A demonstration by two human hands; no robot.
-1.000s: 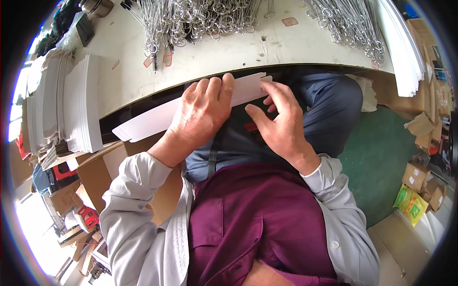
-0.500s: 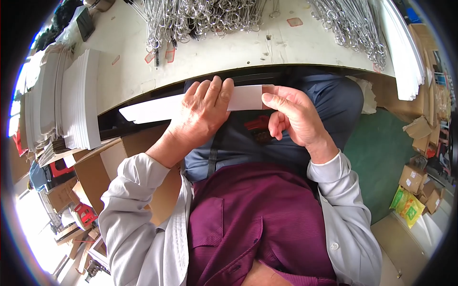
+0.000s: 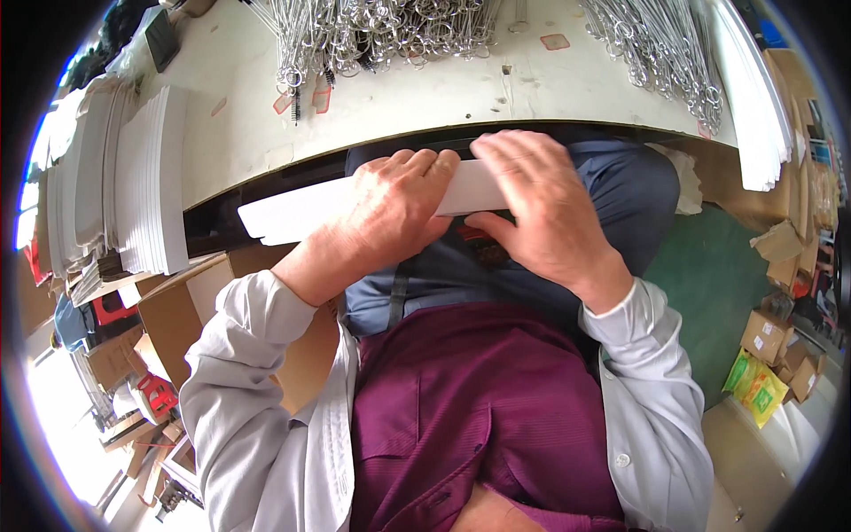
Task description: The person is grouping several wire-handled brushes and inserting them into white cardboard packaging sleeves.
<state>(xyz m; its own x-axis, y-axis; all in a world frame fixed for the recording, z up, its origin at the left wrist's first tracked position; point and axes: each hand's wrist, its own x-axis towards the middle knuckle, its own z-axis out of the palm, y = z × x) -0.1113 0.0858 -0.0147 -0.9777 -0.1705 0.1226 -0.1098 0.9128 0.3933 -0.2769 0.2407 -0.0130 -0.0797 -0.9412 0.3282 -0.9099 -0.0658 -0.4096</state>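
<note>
You are gripping the long white card strip [image 3: 301, 211] over your lap, just below the counter [image 3: 425, 97] edge. Your left hand [image 3: 390, 208] is closing around its middle; your right hand [image 3: 541, 208], pinching the end a moment ago, is now pressing flat over it.

The person wears a pale grey long-sleeved overshirt [image 3: 266, 390] with buttoned cuffs, open over a dark maroon shirt [image 3: 479, 417] with a chest pocket, and grey-blue trousers [image 3: 612, 186]. Both hands are bare.
</note>
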